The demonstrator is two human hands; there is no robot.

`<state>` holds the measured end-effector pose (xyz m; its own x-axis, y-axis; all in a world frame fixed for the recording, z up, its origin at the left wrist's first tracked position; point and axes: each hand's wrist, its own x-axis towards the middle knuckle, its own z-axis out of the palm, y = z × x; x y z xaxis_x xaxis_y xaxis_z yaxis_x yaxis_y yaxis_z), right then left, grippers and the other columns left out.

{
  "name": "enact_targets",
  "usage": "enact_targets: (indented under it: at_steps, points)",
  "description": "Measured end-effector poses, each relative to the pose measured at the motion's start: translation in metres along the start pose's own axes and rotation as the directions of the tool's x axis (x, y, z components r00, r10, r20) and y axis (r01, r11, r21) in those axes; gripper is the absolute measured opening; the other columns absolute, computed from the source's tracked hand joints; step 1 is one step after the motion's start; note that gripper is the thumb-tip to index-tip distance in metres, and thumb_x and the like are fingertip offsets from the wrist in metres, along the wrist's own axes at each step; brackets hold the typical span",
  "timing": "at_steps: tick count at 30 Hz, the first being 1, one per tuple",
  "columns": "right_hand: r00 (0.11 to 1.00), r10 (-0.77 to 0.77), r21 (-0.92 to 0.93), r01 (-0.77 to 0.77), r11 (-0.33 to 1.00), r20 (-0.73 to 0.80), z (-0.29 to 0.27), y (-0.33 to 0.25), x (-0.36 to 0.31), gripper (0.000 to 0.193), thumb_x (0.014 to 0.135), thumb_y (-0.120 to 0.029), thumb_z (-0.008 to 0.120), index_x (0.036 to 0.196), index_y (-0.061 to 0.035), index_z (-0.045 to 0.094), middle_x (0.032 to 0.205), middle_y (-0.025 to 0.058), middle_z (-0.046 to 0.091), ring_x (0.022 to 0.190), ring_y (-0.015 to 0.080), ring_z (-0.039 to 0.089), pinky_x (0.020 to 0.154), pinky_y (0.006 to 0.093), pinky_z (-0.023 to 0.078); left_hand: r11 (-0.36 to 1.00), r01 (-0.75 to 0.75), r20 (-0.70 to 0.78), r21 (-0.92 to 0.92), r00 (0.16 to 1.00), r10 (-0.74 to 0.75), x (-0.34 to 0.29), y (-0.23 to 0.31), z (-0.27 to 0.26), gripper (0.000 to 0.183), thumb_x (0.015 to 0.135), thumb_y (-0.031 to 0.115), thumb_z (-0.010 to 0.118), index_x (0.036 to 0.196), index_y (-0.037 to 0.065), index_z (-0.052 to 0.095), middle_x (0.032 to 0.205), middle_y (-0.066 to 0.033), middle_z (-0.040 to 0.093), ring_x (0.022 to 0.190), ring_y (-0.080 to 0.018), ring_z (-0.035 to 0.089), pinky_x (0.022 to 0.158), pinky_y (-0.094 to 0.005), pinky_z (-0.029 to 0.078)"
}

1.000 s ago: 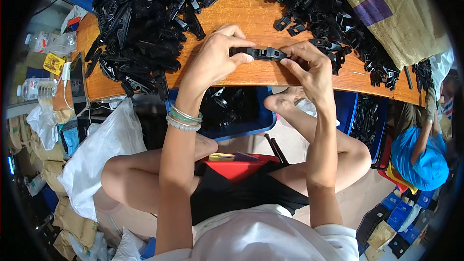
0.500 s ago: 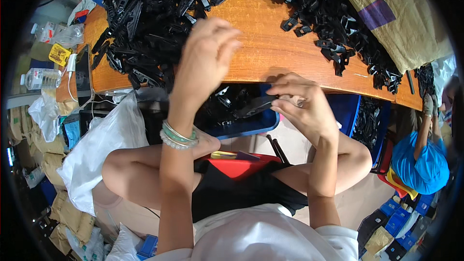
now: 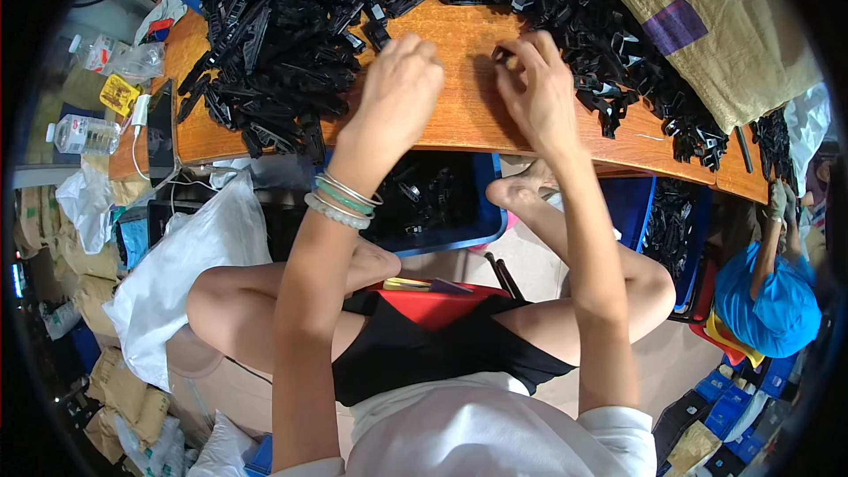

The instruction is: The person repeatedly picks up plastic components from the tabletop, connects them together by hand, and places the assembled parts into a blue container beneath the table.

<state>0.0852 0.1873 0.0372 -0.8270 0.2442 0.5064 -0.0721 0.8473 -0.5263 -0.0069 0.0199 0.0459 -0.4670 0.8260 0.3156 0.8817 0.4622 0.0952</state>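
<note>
My left hand (image 3: 402, 88), with bracelets at the wrist, is over the wooden table (image 3: 468, 124) at the right edge of a large heap of long black plastic parts (image 3: 265, 53). Its fingers curl downward, and whatever they hold is hidden behind the knuckles. To its right, my right hand (image 3: 539, 93) pinches a small black plastic part (image 3: 503, 56) between thumb and fingers, just over the wood. Another heap, of smaller black plastic clips (image 3: 609, 62), lies close beyond that hand on the right.
A blue bin (image 3: 477, 234) with black parts sits under the table edge, above my crossed legs. A tan woven sack (image 3: 720, 35) lies at the far right. White plastic sheeting (image 3: 190, 274) hangs at left. A person in a blue shirt (image 3: 768, 296) works at right.
My right hand has moved from over the bin, where it held a dark part, up and forward onto the table. My left hand has shifted slightly right, fingers now lowered to the wood.
</note>
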Motion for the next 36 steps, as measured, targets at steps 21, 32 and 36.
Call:
enact_targets:
  at_steps: [21,32,36]
  points:
    - [0.92,0.35,0.34,-0.39,0.856,0.176,-0.025,-0.015,-0.044,0.024,0.078,-0.003,0.072,0.102,0.0021,0.07,0.077,0.0033,0.056,0.069,0.0098,0.05,0.062,0.0239,0.04,0.73,0.187,0.041,-0.658,0.976,-0.214,-0.014,0.021,0.005,0.026,0.073,0.004,0.073,0.097,-0.003,0.067,0.098,-0.0125,0.061,0.098,-0.0287,0.058,0.085,-0.0349,0.045]
    - [0.917,0.279,0.321,-0.366,0.874,0.285,-0.032,-0.012,-0.038,0.028,0.076,0.002,0.071,0.104,0.0034,0.069,0.092,0.0065,0.059,0.081,0.014,0.058,0.072,0.0245,0.047,0.751,0.08,-0.047,-0.655,0.988,-0.147,-0.017,0.027,0.01,0.022,0.074,0.005,0.072,0.095,-0.001,0.07,0.09,-0.0084,0.061,0.088,-0.0256,0.056,0.08,-0.0352,0.045]
    - [0.879,0.324,0.387,-0.45,0.805,0.349,-0.027,-0.017,-0.034,0.028,0.076,0.0,0.07,0.103,0.0041,0.069,0.094,0.0071,0.059,0.081,0.0155,0.058,0.071,0.0266,0.047,0.778,0.097,-0.027,-0.621,0.989,-0.145,-0.024,0.022,0.002,0.03,0.073,0.009,0.074,0.1,-0.002,0.068,0.096,-0.0104,0.061,0.091,-0.0262,0.057,0.082,-0.0349,0.046]
